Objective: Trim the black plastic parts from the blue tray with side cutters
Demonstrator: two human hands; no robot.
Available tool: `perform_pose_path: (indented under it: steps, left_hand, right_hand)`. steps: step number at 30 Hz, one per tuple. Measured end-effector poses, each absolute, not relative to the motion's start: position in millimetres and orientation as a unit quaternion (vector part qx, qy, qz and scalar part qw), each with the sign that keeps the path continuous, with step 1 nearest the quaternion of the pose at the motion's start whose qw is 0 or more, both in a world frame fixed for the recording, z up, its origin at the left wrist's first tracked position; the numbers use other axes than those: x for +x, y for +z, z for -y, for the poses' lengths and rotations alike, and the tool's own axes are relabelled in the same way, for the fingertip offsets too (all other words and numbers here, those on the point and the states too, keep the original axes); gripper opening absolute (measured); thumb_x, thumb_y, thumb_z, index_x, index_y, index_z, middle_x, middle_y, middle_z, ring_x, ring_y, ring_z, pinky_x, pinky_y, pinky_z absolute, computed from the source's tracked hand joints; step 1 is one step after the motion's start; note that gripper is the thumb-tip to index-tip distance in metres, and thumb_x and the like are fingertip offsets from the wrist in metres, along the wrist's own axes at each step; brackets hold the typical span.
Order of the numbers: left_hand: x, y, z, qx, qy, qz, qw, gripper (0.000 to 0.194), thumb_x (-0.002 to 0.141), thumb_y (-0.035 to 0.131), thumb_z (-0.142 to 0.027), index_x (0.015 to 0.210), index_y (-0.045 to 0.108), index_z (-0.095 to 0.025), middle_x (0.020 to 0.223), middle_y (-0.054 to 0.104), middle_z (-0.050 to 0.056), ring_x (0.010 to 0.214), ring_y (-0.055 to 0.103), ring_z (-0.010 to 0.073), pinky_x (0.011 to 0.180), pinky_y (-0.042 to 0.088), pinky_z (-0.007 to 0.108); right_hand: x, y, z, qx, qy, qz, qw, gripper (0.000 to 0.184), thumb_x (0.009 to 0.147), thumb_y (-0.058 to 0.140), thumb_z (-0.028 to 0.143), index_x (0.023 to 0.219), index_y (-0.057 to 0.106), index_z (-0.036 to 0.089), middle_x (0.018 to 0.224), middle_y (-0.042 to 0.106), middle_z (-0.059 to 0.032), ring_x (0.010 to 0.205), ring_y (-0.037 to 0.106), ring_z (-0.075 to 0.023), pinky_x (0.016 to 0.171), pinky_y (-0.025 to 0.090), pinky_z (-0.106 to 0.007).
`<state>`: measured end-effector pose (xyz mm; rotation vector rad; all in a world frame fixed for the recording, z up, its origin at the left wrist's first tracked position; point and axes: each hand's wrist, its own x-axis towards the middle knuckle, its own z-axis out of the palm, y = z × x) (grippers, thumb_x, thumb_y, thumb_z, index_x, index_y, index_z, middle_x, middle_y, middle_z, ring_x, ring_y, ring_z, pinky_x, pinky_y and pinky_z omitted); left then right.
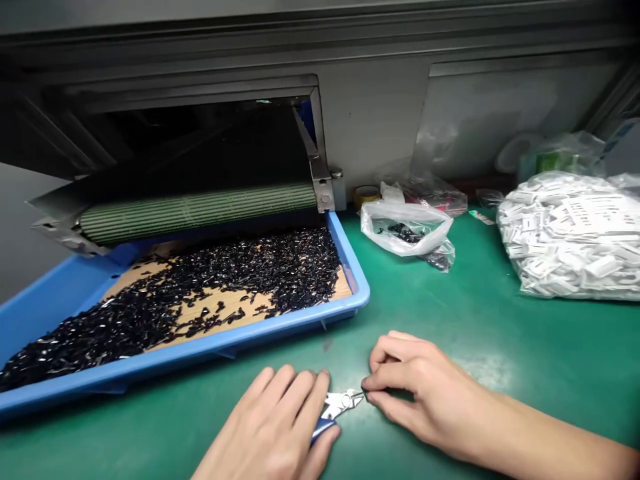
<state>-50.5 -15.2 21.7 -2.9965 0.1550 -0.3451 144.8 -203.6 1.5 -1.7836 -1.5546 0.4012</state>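
My left hand (280,423) is wrapped round the blue handles of a pair of side cutters (345,401), whose metal jaws point right. Between the thumb and fingers of my right hand (420,380) is a small black plastic part (365,393), mostly covered by the fingertips. The cutter tips meet this part; whether the blades are closed on it, I cannot tell. Both hands are low over the green table (480,333). A blue tray (357,293) with many loose black parts (280,267) lies beyond my left hand.
A conveyor belt end (200,210) overhangs the tray's back. An open plastic bag (405,230) with black parts stands right of the tray. Farther right lies a large clear bag of white pieces (575,237). A roll of yellow tape (367,195) sits near the back wall.
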Motion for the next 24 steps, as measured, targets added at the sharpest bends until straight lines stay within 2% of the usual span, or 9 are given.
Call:
perform_pose_path:
  steps: [6,10,13,19,24]
  left_hand:
    - [-37.6,31.4,20.2,-0.989,-0.093,-0.066,0.096,0.036,0.11,0.042,-0.035,0.134,0.063,-0.017,0.119,0.071,0.005,0.106,0.062,0.0282,0.097,0.044,0.049]
    - [-30.1,45.2,22.0,-0.981,-0.071,-0.108,0.143,0.031,0.107,0.047,-0.034,0.117,0.069,-0.016,0.11,0.071,0.007,0.095,0.061,0.0308,0.084,0.046,0.051]
    - [-25.3,53.6,22.0,-0.976,-0.048,-0.132,0.164,0.025,0.103,0.054,-0.032,0.111,0.07,-0.015,0.106,0.069,0.009,0.092,0.06,0.0316,0.082,0.046,0.052]
    - [-11.8,62.1,16.1,-0.976,-0.02,-0.162,0.146,0.024,0.104,0.052,-0.029,0.112,0.069,-0.014,0.096,0.063,0.006,0.085,0.056,0.0275,0.076,0.047,0.046]
    - [-7.4,63.9,17.1,-0.961,0.015,-0.205,0.183,0.023,0.105,0.05,-0.027,0.1,0.068,-0.013,0.086,0.059,0.006,0.073,0.054,0.0254,0.065,0.045,0.041]
  right_hand:
    - [145.8,1.1,202.5,-0.696,0.157,0.605,0.354,0.015,0.1,0.063,0.02,0.094,0.077,0.023,0.094,0.063,-0.0009,0.085,0.056,-0.0162,0.079,0.042,-0.032]
    - [144.5,2.9,202.9,-0.696,0.155,0.614,0.339,0.018,0.102,0.061,0.022,0.088,0.072,0.021,0.094,0.062,-0.0004,0.084,0.055,-0.016,0.079,0.041,-0.032]
    - [142.9,3.2,203.7,-0.701,0.15,0.614,0.329,0.021,0.103,0.058,0.023,0.085,0.068,0.021,0.095,0.062,-0.0001,0.084,0.054,-0.0165,0.079,0.04,-0.034]
    - [140.1,2.1,201.5,-0.706,0.163,0.6,0.338,0.023,0.102,0.058,0.019,0.08,0.065,0.02,0.091,0.061,-0.0005,0.082,0.055,-0.0165,0.075,0.039,-0.032]
    - [146.8,12.6,202.6,-0.689,0.185,0.619,0.33,0.021,0.103,0.059,0.021,0.09,0.075,0.02,0.094,0.063,-0.0028,0.085,0.06,-0.0167,0.077,0.044,-0.029]
